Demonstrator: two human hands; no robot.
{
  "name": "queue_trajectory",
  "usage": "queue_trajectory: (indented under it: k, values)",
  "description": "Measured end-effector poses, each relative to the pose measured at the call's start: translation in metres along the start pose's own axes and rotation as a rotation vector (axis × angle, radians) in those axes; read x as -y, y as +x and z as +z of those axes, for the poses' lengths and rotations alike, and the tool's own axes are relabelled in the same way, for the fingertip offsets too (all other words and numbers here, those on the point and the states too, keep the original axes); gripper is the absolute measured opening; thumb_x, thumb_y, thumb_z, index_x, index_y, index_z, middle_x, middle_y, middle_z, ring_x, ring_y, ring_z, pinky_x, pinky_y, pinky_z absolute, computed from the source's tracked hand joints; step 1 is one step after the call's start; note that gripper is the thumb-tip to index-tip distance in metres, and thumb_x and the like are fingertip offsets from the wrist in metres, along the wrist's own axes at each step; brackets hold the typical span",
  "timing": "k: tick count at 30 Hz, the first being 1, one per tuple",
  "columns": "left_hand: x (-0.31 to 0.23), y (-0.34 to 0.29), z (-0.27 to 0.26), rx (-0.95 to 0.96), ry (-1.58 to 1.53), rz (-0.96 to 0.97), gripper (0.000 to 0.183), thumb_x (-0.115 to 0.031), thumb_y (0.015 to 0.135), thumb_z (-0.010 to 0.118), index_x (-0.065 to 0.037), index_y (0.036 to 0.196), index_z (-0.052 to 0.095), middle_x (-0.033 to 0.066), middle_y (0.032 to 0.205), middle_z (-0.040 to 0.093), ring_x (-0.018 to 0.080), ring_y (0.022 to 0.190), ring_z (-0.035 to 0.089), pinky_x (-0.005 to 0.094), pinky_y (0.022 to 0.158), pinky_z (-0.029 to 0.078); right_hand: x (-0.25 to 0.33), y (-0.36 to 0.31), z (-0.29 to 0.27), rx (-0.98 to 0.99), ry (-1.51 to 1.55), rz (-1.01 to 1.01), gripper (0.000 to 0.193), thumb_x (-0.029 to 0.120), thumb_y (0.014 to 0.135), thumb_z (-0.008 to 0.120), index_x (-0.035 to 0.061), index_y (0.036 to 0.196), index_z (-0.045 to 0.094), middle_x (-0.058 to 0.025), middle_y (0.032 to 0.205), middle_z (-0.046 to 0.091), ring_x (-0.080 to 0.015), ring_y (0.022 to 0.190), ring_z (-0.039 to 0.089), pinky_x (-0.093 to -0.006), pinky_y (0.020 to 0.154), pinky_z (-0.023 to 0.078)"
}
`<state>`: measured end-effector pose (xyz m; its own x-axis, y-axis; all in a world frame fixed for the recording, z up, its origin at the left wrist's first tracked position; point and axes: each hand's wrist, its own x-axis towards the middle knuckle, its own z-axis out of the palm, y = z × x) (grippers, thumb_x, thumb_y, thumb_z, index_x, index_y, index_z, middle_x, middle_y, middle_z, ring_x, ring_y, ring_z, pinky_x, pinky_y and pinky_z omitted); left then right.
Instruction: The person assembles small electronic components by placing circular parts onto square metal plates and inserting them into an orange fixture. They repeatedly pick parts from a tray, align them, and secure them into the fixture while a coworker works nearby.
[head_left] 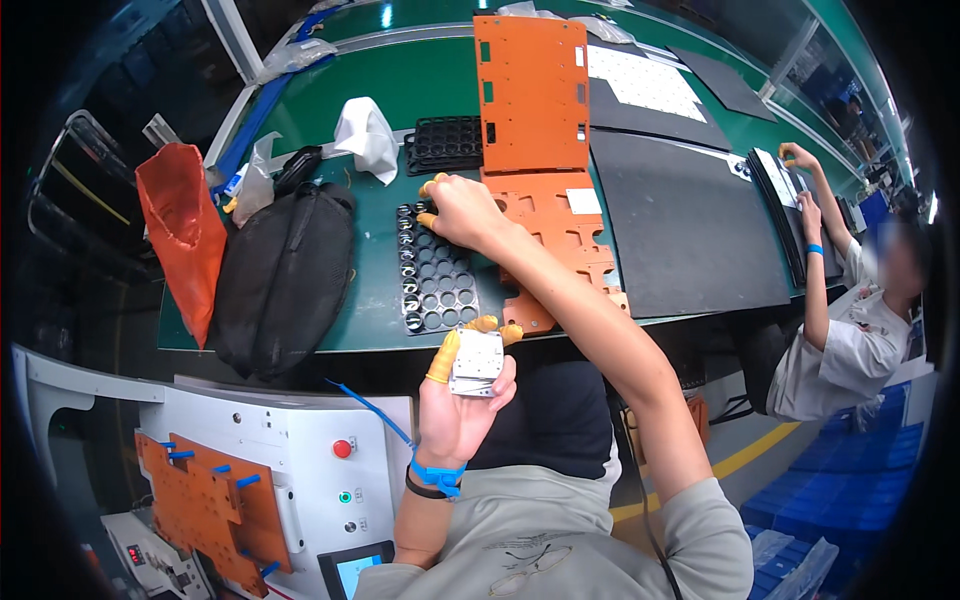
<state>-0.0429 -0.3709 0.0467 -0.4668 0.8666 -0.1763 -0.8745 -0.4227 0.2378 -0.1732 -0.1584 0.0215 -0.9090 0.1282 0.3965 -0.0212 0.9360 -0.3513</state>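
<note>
My left hand (460,400) is closed around a small stack of white square plates (477,362), held palm up before my body. Yellow finger cots cover some of its fingertips, and a blue wrist strap (436,474) circles the wrist. Stretched across to the left, my right hand (462,212) is over the far end of a black tray with round pockets (440,288). Its cot-covered thumb and finger are bent toward each other at the tray; whatever lies between them is too small to make out. Dark round pieces (408,270) fill the tray's left column.
Right of the tray lies an orange hinged fixture (533,95), its lid raised. Another black tray (443,140) sits behind. A black bag (285,285) and orange bag (178,225) lie left; black mats (690,230) lie right. A co-worker (850,330) handles boards at far right. A white machine (330,490) stands near left.
</note>
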Motion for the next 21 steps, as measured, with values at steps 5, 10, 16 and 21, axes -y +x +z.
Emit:
queue_trajectory:
  k: [5,10,16,21]
  values:
    - [-0.003,-0.004,-0.006,-0.049,0.052,0.029,0.037,-0.03,0.104,0.049,-0.006,0.133,0.053,0.0162,0.129,0.057,0.0211,0.089,0.055,0.0316,0.077,0.047,-0.006,0.006,0.009,0.009,-0.137,-0.097,0.02,0.018,0.076,0.076,-0.0002,0.084,0.071,-0.0187,0.086,0.068,-0.0349,0.084,0.069,-0.0448,0.075,0.056]
    - [-0.005,-0.004,-0.019,-0.041,0.008,0.034,0.041,-0.028,0.104,0.05,-0.006,0.139,0.049,0.0183,0.135,0.055,0.0306,0.116,0.059,0.0419,0.099,0.051,0.003,0.005,-0.007,0.041,0.13,0.119,0.029,0.02,0.08,0.075,-0.0009,0.1,0.072,-0.0178,0.087,0.07,-0.0311,0.083,0.069,-0.0405,0.076,0.055]
    - [-0.006,0.004,-0.019,-0.001,0.1,0.033,0.051,-0.042,0.107,0.04,-0.006,0.143,0.044,0.0182,0.14,0.053,0.0246,0.097,0.068,0.0309,0.074,0.06,0.03,-0.025,-0.062,-0.098,0.695,0.305,0.03,0.012,0.079,0.077,-0.0044,0.102,0.069,-0.0079,0.075,0.066,-0.0116,0.066,0.059,-0.0286,0.064,0.049]
    - [0.003,0.017,-0.017,-0.041,0.179,0.165,0.056,-0.044,0.105,0.046,-0.007,0.147,0.04,0.0145,0.136,0.057,0.0213,0.094,0.066,0.0306,0.075,0.057,0.056,-0.085,-0.125,-0.104,0.797,0.207,0.022,0.008,0.085,0.071,0.0006,0.106,0.071,0.0002,0.085,0.063,-0.0061,0.068,0.05,-0.024,0.061,0.041]
